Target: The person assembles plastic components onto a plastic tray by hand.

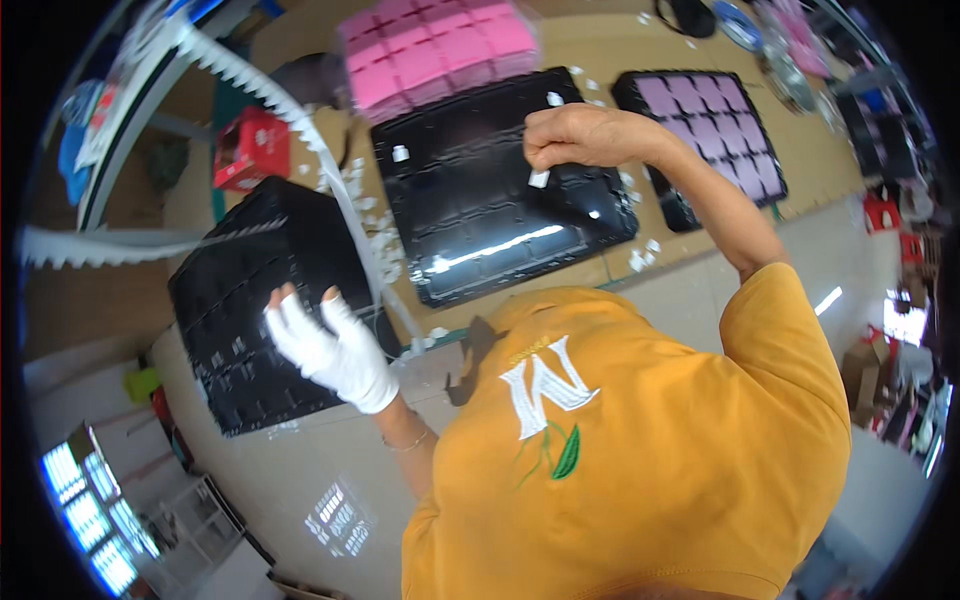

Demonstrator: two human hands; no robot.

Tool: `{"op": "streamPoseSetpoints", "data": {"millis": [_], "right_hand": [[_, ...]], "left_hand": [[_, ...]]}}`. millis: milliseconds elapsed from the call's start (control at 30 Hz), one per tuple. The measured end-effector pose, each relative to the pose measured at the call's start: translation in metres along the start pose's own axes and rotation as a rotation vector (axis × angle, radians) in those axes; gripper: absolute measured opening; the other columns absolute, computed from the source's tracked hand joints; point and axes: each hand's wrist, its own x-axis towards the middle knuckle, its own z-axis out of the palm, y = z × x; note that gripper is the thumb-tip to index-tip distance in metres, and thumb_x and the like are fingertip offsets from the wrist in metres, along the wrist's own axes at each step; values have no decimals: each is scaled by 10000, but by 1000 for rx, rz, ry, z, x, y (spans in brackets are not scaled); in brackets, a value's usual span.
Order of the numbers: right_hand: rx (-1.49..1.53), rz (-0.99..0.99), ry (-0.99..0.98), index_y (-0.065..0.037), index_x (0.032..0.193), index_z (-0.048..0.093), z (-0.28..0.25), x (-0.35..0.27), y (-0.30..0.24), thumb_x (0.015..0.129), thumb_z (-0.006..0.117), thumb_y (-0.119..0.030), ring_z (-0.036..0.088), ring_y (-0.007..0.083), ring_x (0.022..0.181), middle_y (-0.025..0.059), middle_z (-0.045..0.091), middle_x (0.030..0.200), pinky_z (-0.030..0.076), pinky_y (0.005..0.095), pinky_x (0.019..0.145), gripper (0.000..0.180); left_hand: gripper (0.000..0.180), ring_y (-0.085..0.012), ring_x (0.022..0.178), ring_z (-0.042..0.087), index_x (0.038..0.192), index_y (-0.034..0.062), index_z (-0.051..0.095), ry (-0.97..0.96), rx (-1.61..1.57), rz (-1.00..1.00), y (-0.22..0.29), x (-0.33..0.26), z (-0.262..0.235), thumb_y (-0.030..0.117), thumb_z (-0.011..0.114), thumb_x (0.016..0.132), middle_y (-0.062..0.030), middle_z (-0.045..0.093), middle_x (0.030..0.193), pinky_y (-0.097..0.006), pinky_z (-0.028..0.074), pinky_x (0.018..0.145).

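Note:
My right hand (583,136) is bare and closed in a pinch on a small white piece (539,179). It is over a black plastic tray (470,215) on the table, and similar white pieces sit near that tray's far corners. My left hand (335,350) wears a white glove with some fingertips bare. Its fingers are spread with nothing between them. A stack of black trays (235,290) stands right beside and beneath it; whether the glove touches the stack I cannot tell.
Pink sheets (440,50) are piled behind the tray. To the right lies a black tray with pink pads (715,140). Small white scraps (380,240) litter the table left of the tray. A red box (253,148) and a toothed white strip (320,150) are at the left.

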Motion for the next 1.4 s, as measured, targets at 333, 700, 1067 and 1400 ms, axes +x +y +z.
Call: {"op": "streamPoseSetpoints", "data": {"millis": [333, 700, 1067, 1400], "right_hand": [[-430, 151, -144, -101, 751, 598, 65, -93, 63, 772, 625, -231, 563, 242, 826, 62, 505, 813, 471, 366, 681, 135], [-618, 237, 139, -59, 939, 624, 94, -112, 58, 778, 569, -167, 549, 235, 886, 65, 531, 883, 456, 348, 769, 202], [-758, 329, 174, -193, 1246, 534, 117, -150, 37, 741, 579, -68, 281, 327, 1326, 128, 391, 1366, 223, 518, 1082, 523], [-750, 279, 209, -160, 1119, 634, 121, -126, 38, 760, 571, -128, 231, 321, 1359, 119, 387, 1387, 221, 531, 1076, 367]], "left_hand": [[337, -323, 1079, 541, 1140, -21, 542, -314, -460, -23, 26, -33, 25, -27, 597, 808, -179, 573, 1128, -380, 410, 940], [315, -356, 1034, 548, 1121, -26, 539, -495, -413, 73, 20, -63, 42, 8, 597, 813, -203, 561, 1106, -395, 438, 889], [339, -354, 1041, 538, 1141, 34, 557, -524, -359, 180, 20, -91, 54, 4, 604, 806, -191, 560, 1118, -405, 440, 882], [313, -364, 1065, 526, 1131, 47, 573, -535, -323, 96, 13, -101, 56, 37, 597, 819, -182, 579, 1099, -424, 433, 890]]}}
